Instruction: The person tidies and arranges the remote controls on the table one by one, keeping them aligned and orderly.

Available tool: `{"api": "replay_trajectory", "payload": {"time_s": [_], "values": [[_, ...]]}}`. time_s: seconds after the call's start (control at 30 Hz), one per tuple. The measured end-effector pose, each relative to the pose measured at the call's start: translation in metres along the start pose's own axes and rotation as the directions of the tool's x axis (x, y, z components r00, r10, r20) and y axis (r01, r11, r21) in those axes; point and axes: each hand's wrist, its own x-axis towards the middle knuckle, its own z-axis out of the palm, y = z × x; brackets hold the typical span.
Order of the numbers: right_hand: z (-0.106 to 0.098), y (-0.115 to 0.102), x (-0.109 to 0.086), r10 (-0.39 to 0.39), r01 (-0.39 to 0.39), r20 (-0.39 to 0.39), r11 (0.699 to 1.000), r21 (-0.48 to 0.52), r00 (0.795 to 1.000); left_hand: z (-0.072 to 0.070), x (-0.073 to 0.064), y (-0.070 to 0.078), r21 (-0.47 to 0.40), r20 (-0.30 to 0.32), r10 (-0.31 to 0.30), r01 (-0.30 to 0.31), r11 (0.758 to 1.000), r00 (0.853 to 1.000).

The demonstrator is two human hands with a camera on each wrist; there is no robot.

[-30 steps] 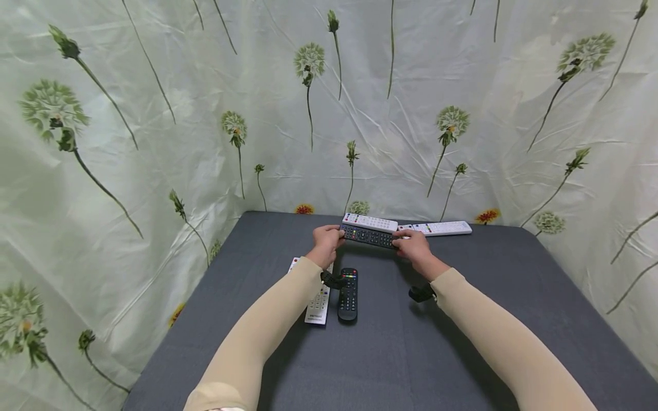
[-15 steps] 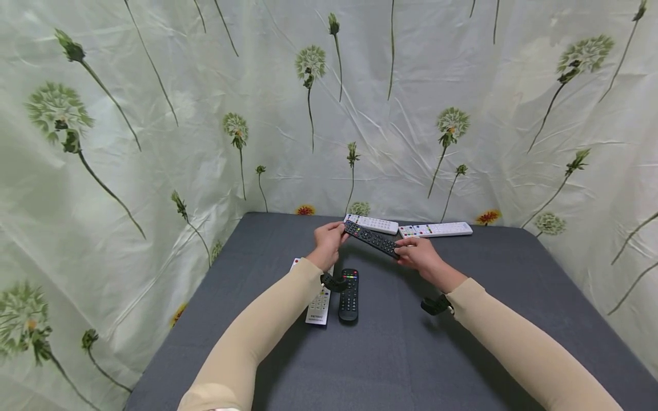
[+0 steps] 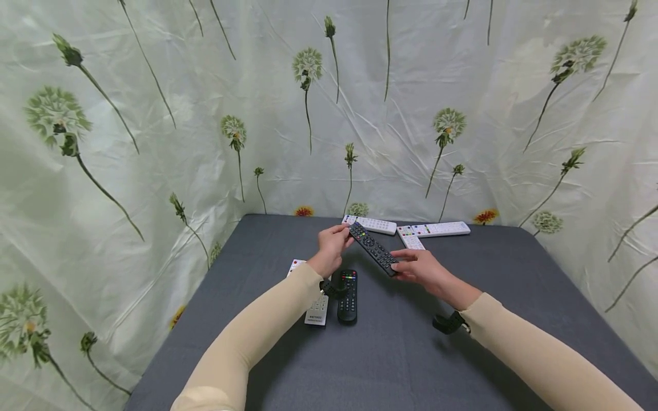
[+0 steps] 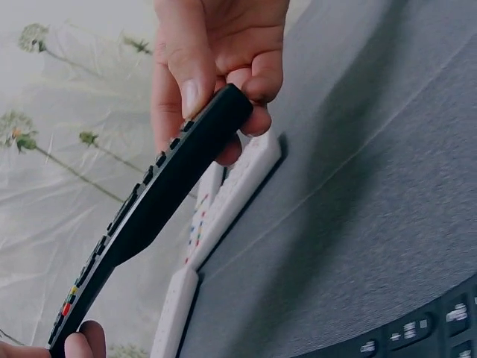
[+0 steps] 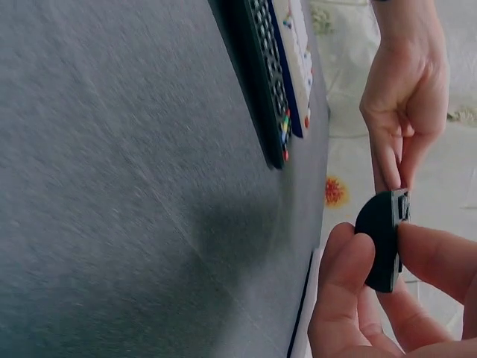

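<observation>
A black remote control (image 3: 373, 249) is held above the table between both hands, slanting down to the right with its buttons up. My left hand (image 3: 330, 246) pinches its far end, the one with coloured buttons. The near end is pinched between thumb and fingers of my right hand (image 3: 422, 272). In the left wrist view the black remote control (image 4: 149, 201) appears edge-on, its underside clear of the table. From the right wrist, only the end of the remote control (image 5: 381, 237) shows.
Behind the hands lie white remotes: one at the back (image 3: 371, 224), one at right (image 3: 442, 229), and one slanted between them (image 3: 411, 238). Below my left wrist are a second black remote (image 3: 348, 302) and a partly hidden white remote (image 3: 316, 313). A flowered curtain (image 3: 277, 114) borders the dark table.
The right hand has drawn its end of the black remote control toward the front, so it turned from nearly level to slanting. The slanted white remote behind it has come into view.
</observation>
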Motion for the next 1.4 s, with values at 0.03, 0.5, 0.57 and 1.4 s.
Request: {"api": "replay_trajectory", "payload": {"time_s": [0.03,0.5,0.57,1.4], "values": [[0.0,0.001,-0.002,-0.001,0.001,0.01,1.0,-0.003,1.0,0.0,-0.001,-0.001,0.005,0.011,-0.006,0.006,1.0,1.0],[0.018,0.016,-0.031,0.012,-0.003,0.082,0.993,-0.115,0.997,-0.005,-0.025,-0.008,0.143,0.11,-0.032,0.016,0.99,0.993],[0.021,0.019,-0.033,0.02,-0.01,0.082,0.993,-0.12,0.996,-0.005,-0.03,-0.008,0.166,0.125,-0.041,0.02,0.986,0.991],[0.052,0.051,-0.054,-0.095,0.116,0.104,0.969,-0.219,0.99,-0.013,-0.079,-0.031,0.228,0.229,-0.268,0.216,0.95,0.936]]}}
